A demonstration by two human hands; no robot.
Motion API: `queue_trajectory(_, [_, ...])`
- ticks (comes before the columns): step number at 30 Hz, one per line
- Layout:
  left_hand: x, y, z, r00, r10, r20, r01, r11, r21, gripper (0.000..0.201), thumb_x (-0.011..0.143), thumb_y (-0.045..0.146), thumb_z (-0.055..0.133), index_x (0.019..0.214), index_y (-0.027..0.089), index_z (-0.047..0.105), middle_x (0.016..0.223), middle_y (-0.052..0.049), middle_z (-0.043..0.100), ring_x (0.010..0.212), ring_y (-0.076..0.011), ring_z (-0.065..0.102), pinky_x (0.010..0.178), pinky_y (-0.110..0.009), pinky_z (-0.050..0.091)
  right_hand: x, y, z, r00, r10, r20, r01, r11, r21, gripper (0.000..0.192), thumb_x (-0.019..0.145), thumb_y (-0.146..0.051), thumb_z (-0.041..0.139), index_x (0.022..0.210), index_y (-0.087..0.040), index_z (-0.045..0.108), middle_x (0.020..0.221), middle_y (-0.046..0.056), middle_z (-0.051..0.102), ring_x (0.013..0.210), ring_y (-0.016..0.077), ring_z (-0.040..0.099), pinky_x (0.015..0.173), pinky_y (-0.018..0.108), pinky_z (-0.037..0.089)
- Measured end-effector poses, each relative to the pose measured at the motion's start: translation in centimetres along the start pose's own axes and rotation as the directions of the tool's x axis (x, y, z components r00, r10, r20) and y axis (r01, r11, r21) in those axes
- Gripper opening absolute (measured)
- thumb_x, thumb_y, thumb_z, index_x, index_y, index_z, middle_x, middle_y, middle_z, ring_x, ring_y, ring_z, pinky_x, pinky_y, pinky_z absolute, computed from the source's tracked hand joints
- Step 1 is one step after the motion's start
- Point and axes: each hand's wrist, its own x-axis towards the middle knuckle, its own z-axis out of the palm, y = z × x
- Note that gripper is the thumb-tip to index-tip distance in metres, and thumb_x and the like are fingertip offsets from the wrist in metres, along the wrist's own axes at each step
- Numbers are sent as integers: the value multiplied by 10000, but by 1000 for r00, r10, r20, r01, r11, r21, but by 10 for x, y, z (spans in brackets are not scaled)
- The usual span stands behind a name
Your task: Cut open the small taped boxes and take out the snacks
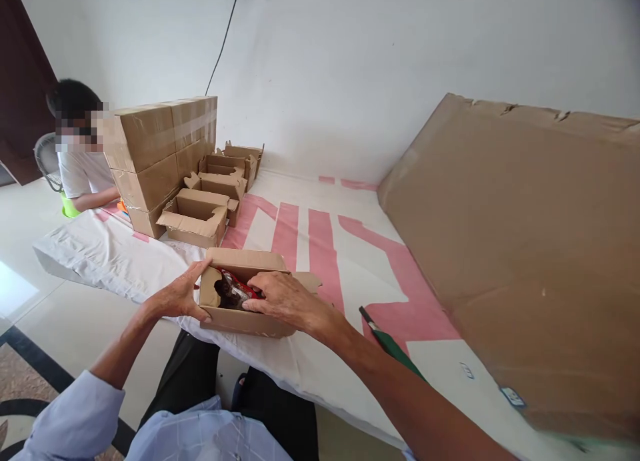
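Note:
A small open cardboard box (250, 322) sits at the near edge of the cloth-covered table, its flaps folded up and out. My left hand (183, 294) grips its left end, thumb at the near corner and fingers at the far one. Inside lies a red, partly clear plastic packet (233, 287) with something dark in it. My right hand (283, 297) reaches into the box from the right, its fingers closed on the packet's right part. The fingertips are partly hidden in the box, and so is the packet's lower side.
Several open empty boxes (197, 224) stand in a row at back left, beside a stack of taped boxes (150, 161). A person (87, 174) sits behind the stack. A large cardboard sheet (525, 247) leans at right. A dark green object (395, 351) lies on the pink-and-white cloth (370, 267).

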Motion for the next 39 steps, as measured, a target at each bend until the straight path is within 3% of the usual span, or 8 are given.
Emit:
queue_trajectory(4, [-2,-2,2,1000,13,-11,-13,1000,-12,1375,590,333,986,1709,276,190,1694,-198,295,1517,-448,364,1121,-560,507,18,-6,5,979,118,163,-92,982,-162,274,896,-364,730,1020,-127,787,1052,180,793,978,326,736,765,339,447])
queue_trajectory(12, [-1,-7,3,999,34,-23,-35,998,-47,1393,597,445,994,1714,280,179,1696,-203,302,1523,-451,362,1121,-558,506,19,6,12,973,142,183,-106,975,-195,228,944,-291,655,1006,-137,810,1089,194,799,986,315,748,761,338,434])
queue_trajectory(19, [0,-6,3,1000,29,-10,-29,1000,-12,1405,599,455,994,1717,275,162,1695,-190,312,1524,-442,362,1176,-559,449,12,22,13,990,97,102,-98,995,0,241,933,-301,663,727,-187,712,786,71,747,703,189,632,626,308,315])
queue_trajectory(23, [-1,-5,1,999,-30,-12,30,1000,5,1421,585,450,995,1716,252,158,1696,-191,311,1524,-434,365,1203,-562,423,0,38,-7,997,81,-17,-76,975,209,283,889,-338,650,643,-200,648,681,18,675,636,158,556,603,297,323])
queue_trajectory(28, [-6,-5,-5,996,-88,-11,89,996,32,1453,591,425,989,1723,265,92,1722,-188,270,1535,-434,356,1190,-560,447,-20,58,-32,986,124,-111,-22,757,653,326,829,-496,677,804,-185,771,805,14,751,699,181,620,630,292,451])
queue_trajectory(33, [-12,0,-18,998,-61,19,58,990,128,1427,595,548,981,1719,258,150,1730,-181,281,1555,-440,338,1256,-593,361,-16,72,-18,951,225,-212,81,480,874,489,698,-609,843,903,-165,823,853,36,791,785,242,704,740,362,558])
queue_trajectory(36, [-10,15,-26,997,7,-74,7,983,185,1175,672,596,935,1654,266,380,1709,-164,346,1551,-439,353,1272,-600,335,-7,72,0,927,279,-252,166,298,940,557,650,-656,891,927,-176,835,874,57,809,836,280,742,827,431,594])
queue_trajectory(39, [1,39,-24,968,42,-246,-9,991,132,783,847,571,811,1523,256,576,1598,-171,507,1442,-400,508,1130,-563,502,0,60,14,899,295,-323,268,212,940,551,652,-660,903,943,-196,842,934,69,826,898,306,757,913,476,594])
